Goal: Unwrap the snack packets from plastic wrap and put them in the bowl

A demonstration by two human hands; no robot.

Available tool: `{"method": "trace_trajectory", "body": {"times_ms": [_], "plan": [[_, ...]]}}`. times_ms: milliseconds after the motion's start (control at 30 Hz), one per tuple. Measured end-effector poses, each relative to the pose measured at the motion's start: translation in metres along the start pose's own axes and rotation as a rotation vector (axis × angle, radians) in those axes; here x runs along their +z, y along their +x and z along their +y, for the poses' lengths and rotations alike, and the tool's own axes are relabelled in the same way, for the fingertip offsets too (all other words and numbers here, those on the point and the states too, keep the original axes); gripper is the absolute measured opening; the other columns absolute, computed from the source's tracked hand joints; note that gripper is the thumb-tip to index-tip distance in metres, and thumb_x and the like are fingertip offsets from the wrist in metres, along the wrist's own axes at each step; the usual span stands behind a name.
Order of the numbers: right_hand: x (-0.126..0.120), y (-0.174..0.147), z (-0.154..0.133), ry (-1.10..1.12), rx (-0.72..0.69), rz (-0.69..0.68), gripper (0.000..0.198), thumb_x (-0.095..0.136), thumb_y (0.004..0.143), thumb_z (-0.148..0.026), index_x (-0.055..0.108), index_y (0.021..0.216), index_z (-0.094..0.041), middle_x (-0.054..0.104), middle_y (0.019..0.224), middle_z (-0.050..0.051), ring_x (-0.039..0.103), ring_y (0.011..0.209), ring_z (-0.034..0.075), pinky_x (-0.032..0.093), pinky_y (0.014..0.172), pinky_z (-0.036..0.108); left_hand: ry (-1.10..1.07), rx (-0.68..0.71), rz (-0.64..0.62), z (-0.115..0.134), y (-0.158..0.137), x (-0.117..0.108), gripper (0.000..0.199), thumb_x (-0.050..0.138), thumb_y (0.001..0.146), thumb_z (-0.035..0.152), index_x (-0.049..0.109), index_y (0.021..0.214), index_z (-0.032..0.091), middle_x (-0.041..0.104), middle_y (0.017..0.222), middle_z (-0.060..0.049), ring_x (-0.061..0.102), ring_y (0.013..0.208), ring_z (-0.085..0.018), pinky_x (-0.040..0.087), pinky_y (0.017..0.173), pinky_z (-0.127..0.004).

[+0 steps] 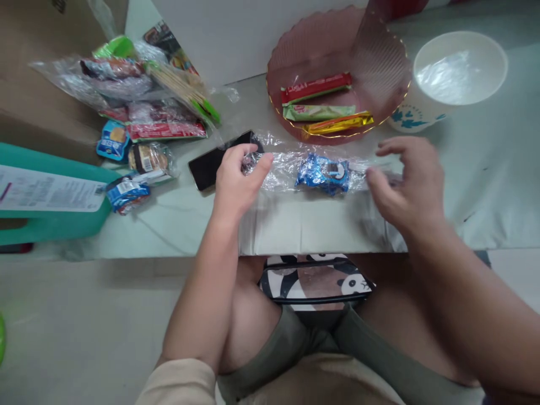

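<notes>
A blue snack packet lies in or on crumpled clear plastic wrap near the table's front edge, between my hands. My left hand is at the wrap's left end, thumb and forefinger apart, with some plastic showing between them; its other fingers are mostly hidden. Beneath that hand lies a black phone. My right hand hovers at the wrap's right end, thumb and forefinger curved and spread apart. Its thumb tip overlaps the plastic; whether it touches cannot be made out.
Behind the wrap stands a pink scalloped bowl holding snack bars. To its right is a white tub with clear plastic inside. Bagged snacks, a teal container and a cardboard box crowd the left.
</notes>
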State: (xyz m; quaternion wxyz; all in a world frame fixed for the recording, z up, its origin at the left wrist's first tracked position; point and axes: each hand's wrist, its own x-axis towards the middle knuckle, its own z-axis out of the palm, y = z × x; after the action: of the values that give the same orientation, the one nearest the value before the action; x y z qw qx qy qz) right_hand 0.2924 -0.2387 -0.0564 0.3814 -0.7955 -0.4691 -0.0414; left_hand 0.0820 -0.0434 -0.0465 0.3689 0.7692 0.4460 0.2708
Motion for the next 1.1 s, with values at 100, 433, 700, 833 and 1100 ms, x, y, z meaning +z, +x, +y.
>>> {"method": "trace_trajectory", "body": {"times_ms": [100,433,700,833,1100], "plan": [[0.010,-0.001,0.004,-0.043,0.017,-0.142,0.046,0.068,0.080,-0.031,0.064,0.124,-0.022,0.074,0.109,0.014,0.067,0.101,0.035,0.049,0.093,0.054,-0.014,0.044,0.014,0.008,0.002,0.008,0.028,0.078,0.081,0.041,0.069,0.101,0.024,0.074,0.106,-0.003,0.068,0.100,-0.021,0.053,0.088,-0.031],[-0.006,-0.002,-0.008,-0.001,-0.033,-0.076,0.017,0.062,0.091,-0.028,0.078,0.093,-0.025,0.070,0.094,0.011,0.066,0.096,0.032,0.051,0.089,0.052,-0.143,0.260,0.171,0.017,0.001,0.004,0.018,0.058,0.087,0.016,0.051,0.072,0.024,0.072,0.096,0.000,0.070,0.106,-0.019,0.054,0.095,-0.042],[-0.031,-0.009,-0.022,0.114,-0.401,0.025,0.015,0.063,0.092,-0.018,0.073,0.088,-0.028,0.074,0.079,0.004,0.074,0.091,0.027,0.055,0.089,0.045,-0.573,0.569,0.151,0.015,-0.013,-0.018,0.020,0.067,0.081,0.023,0.055,0.064,0.023,0.062,0.063,0.005,0.065,0.067,-0.012,0.057,0.081,-0.039],[-0.048,-0.012,-0.017,0.221,-0.459,-0.302,0.014,0.062,0.094,-0.023,0.073,0.086,-0.026,0.070,0.064,-0.001,0.059,0.053,0.013,0.045,0.055,0.028,-0.562,0.472,-0.046,0.014,-0.030,-0.037,0.021,0.071,0.076,0.025,0.056,0.062,0.024,0.060,0.057,0.003,0.055,0.050,-0.012,0.039,0.048,-0.029],[-0.046,-0.014,-0.023,0.127,-0.236,-0.595,0.028,0.054,0.100,-0.036,0.076,0.088,-0.023,0.071,0.065,0.000,0.059,0.053,0.013,0.044,0.058,0.030,-0.287,0.361,-0.232,0.012,-0.030,-0.056,0.015,0.064,0.090,0.031,0.068,0.077,0.025,0.064,0.063,0.002,0.053,0.055,-0.011,0.037,0.053,-0.030]]}}
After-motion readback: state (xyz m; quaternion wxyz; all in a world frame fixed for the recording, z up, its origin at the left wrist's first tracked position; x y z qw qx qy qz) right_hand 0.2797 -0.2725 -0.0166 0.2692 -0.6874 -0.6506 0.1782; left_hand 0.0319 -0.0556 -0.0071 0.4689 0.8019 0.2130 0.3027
